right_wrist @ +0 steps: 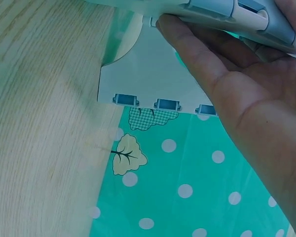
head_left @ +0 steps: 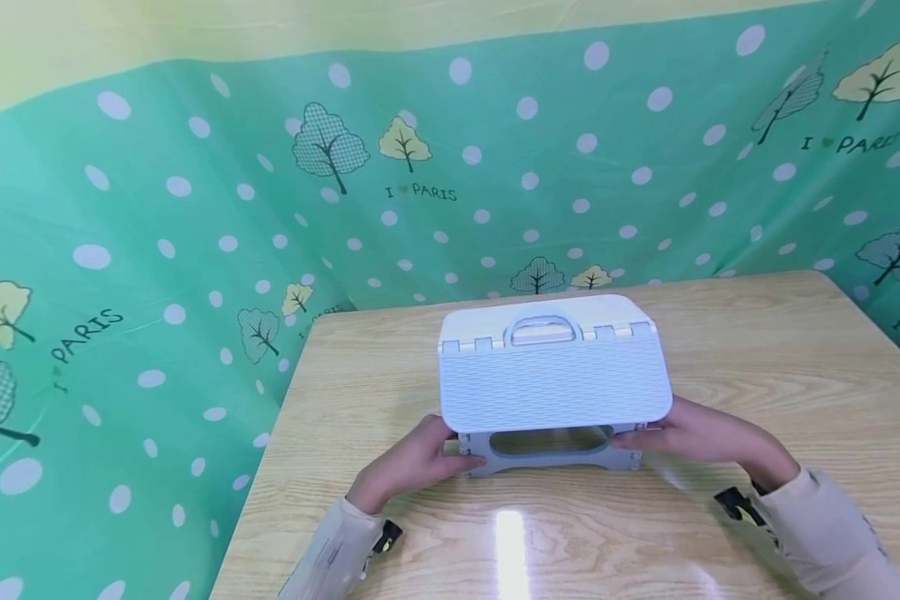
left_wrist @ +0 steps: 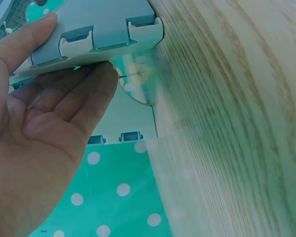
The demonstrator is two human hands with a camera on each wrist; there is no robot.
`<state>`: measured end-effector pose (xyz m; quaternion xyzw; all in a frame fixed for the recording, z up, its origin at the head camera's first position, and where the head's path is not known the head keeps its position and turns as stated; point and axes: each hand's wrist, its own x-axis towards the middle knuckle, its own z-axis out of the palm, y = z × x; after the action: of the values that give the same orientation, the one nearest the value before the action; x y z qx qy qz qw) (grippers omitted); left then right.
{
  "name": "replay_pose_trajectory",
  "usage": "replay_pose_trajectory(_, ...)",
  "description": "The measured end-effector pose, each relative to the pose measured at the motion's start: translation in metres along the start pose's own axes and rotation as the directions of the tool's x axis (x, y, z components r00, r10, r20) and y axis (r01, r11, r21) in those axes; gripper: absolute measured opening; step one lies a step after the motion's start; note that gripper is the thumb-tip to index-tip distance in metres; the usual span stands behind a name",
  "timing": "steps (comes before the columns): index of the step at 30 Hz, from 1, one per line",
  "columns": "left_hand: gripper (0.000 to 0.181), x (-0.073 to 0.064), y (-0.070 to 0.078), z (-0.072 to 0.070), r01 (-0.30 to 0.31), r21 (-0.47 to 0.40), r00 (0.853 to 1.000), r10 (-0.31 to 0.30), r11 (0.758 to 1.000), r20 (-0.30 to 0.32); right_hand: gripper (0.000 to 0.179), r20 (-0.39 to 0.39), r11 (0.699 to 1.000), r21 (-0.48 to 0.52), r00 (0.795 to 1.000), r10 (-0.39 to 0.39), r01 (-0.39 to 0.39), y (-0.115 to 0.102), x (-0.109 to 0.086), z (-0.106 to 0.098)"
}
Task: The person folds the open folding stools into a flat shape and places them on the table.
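We located the pale-blue plastic folding stool [head_left: 555, 383] on the wood-grain desk [head_left: 757, 350], between its side edges and nearer the left, with more room toward the right. Dotted green cloth [head_left: 495, 167] bordered the far edge. We noted a wavy-ribbed top, rounded corners and a looped handle [head_left: 543, 312]. The left grip [head_left: 425, 454] and right grip [head_left: 686, 429] pinched opposite ends of the front leg panel [head_left: 551, 460].

folding stool [head_left: 551, 383]: 1 | carry handle [head_left: 543, 314]: 1 | hands [head_left: 423, 457]: 2 | sleeves [head_left: 832, 525]: 2 | table [head_left: 757, 358]: 1
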<state>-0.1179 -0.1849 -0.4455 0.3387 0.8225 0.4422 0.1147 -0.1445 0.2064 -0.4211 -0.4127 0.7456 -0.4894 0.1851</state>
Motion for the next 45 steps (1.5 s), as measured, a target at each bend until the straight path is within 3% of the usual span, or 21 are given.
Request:
replay_pose_trajectory(6,0.066,-0.001,0.004,0.002,0.017,-0.008,1.000,-0.017,1.000,-0.010,0.074,-0.007,1.000,-0.009,1.000,0.006,-0.006,-0.001,0.001,0.001)
replay_pose_trajectory(13,0.062,0.000,0.034,-0.006,0.022,-0.040,1.000,-0.022,0.999,-0.004,0.074,-0.015,1.000,-0.019,1.000,0.010,-0.010,-0.002,0.001,0.001)
replay_pose_trajectory(18,0.061,0.000,0.038,-0.007,0.040,-0.045,0.999,-0.040,0.998,-0.001,0.075,-0.012,1.000,-0.002,0.999,0.029,-0.030,-0.001,0.001,0.001)
replay_pose_trajectory(22,0.064,0.000,0.036,-0.006,0.035,-0.044,0.999,-0.035,0.998,0.003,0.074,-0.011,0.999,0.008,0.999,0.050,-0.050,-0.002,0.001,0.001)
replay_pose_trajectory(31,0.069,0.000,0.004,0.002,0.027,-0.029,1.000,-0.026,0.999,0.008,0.075,0.001,0.999,0.016,1.000,0.027,-0.027,-0.001,0.001,0.001)
replay_pose_trajectory(45,0.069,0.000,-0.001,0.001,0.030,-0.040,0.999,-0.029,0.999,0.024,0.071,0.015,1.000,0.021,1.000,0.012,-0.013,0.003,0.001,0.002)
